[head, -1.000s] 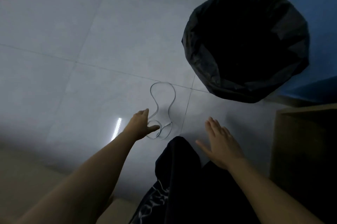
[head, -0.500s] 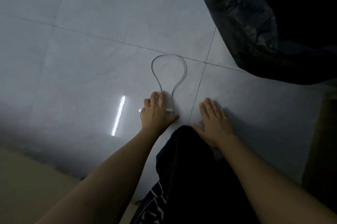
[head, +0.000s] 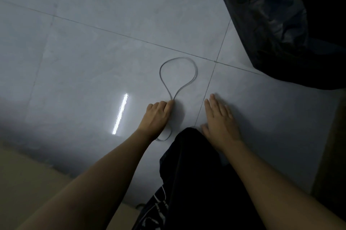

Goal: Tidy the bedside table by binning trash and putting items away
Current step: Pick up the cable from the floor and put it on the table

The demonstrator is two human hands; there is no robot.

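A thin white cable (head: 194, 74) lies in a loop on the grey tiled floor (head: 112, 46). My left hand (head: 156, 115) is down on the floor with its fingers curled around the cable where the loop narrows; a short stretch of cable trails out under the wrist. My right hand (head: 220, 123) rests flat on the floor just to the right, fingers spread, holding nothing. A bin lined with a black bag (head: 271, 24) stands at the upper right, beyond the loop.
My leg in dark trousers (head: 196, 173) fills the bottom centre between my arms. A brownish piece of furniture (head: 335, 136) edges the right side, and a pale surface (head: 22, 177) sits at the lower left. A bright light streak reflects on the tile left of my left hand.
My left hand reached down from above the cable and closed its fingers on it. My right hand settled flat on the floor. The view dropped closer to the floor.
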